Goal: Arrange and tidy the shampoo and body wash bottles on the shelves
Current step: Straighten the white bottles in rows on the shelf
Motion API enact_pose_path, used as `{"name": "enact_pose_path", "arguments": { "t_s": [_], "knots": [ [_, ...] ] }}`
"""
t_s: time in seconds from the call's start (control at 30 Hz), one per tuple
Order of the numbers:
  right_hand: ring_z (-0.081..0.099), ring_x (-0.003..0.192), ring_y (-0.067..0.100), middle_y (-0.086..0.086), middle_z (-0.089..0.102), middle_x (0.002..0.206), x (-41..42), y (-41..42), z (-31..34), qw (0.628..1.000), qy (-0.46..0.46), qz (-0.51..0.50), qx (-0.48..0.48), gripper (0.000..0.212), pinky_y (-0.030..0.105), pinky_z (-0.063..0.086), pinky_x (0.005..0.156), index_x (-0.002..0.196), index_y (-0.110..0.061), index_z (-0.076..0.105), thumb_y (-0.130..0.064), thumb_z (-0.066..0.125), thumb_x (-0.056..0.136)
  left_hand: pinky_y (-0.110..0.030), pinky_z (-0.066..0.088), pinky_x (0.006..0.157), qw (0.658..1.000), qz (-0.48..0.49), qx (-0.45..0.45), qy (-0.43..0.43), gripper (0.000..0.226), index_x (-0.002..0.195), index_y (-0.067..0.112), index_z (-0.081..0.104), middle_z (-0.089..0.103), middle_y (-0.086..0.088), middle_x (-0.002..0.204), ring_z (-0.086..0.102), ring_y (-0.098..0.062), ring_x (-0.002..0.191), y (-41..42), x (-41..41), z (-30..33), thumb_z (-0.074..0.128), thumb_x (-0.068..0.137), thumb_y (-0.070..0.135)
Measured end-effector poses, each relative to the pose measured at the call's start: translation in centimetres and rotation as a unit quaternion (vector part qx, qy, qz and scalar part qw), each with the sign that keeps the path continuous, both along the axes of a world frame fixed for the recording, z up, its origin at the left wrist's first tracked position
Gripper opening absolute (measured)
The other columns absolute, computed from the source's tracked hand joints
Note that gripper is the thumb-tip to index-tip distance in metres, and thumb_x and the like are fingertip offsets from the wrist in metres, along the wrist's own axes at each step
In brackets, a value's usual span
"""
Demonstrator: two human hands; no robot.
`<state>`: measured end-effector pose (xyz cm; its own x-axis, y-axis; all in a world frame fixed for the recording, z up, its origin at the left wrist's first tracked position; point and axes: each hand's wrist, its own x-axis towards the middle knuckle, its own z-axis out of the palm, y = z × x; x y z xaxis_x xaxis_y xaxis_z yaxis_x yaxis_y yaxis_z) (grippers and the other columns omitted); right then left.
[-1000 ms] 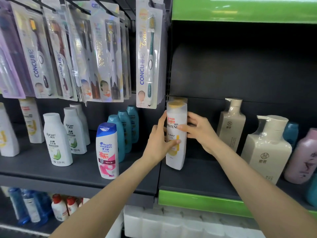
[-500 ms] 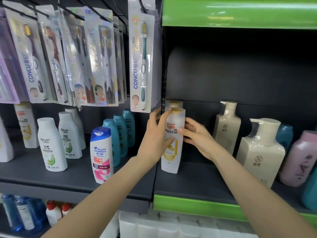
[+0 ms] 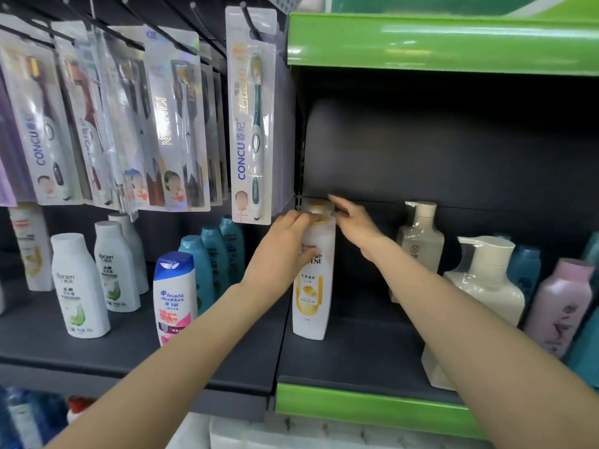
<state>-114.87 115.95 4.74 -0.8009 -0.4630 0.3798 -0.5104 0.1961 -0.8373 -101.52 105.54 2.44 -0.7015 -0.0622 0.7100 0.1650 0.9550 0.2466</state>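
Note:
A white Pantene shampoo bottle with a gold cap stands upright at the left end of the dark shelf. My left hand grips its shoulder, fingers curled over the top. Right behind it a second gold-capped bottle shows only its cap. My right hand reaches past the front bottle's right side with its fingers stretched out beside that rear cap; whether they touch it is unclear.
A Head & Shoulders bottle, white bottles and teal bottles stand on the left shelf. Cream pump bottles and a pink bottle stand at right. Toothbrush packs hang just above my left hand.
Both hands have slid up from the middle of the Pantene bottle to its top. The right hand has left the bottle's side and now stretches toward the rear cap.

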Motion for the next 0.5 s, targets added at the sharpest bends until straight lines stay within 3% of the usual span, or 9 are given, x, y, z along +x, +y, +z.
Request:
{"name": "enact_pose_path", "arguments": {
  "t_s": [0.17,0.33,0.5],
  "knots": [
    [0.053,0.119,0.024,0.008,0.055,0.13,-0.9,-0.8,0.3,0.999,-0.037,-0.023,-0.003,0.049,0.041,0.045,0.102,0.137,-0.016,0.046,-0.014,0.06,0.09,-0.023,0.035,0.094,1.0,0.004,0.003,0.002,0.049,0.129,0.015,0.049,0.05,-0.002,0.121,0.044,-0.017,0.114,0.0,-0.2,-0.1,0.066,0.084,0.021],
    [0.056,0.103,0.02,0.005,0.058,0.114,-1.1,-1.2,-0.1,0.998,-0.06,-0.023,-0.014,0.036,0.034,0.049,0.088,0.122,-0.012,0.051,-0.015,0.063,0.088,-0.029,0.041,0.094,1.0,0.004,0.015,0.005,0.05,0.129,0.015,0.049,0.05,-0.003,0.12,0.046,-0.018,0.113,-0.1,0.0,0.0,0.068,0.082,0.022],
    [0.058,0.103,0.023,0.01,0.059,0.114,-1.1,0.0,-0.9,0.993,-0.066,-0.064,-0.068,0.033,0.04,0.051,0.091,0.112,-0.011,0.048,-0.017,0.067,0.086,-0.033,0.044,0.094,1.0,0.007,0.018,-0.002,0.05,0.129,0.016,0.049,0.049,-0.001,0.123,0.044,-0.017,0.114,0.0,-0.3,-0.1,0.067,0.083,0.023]
  ]
}}
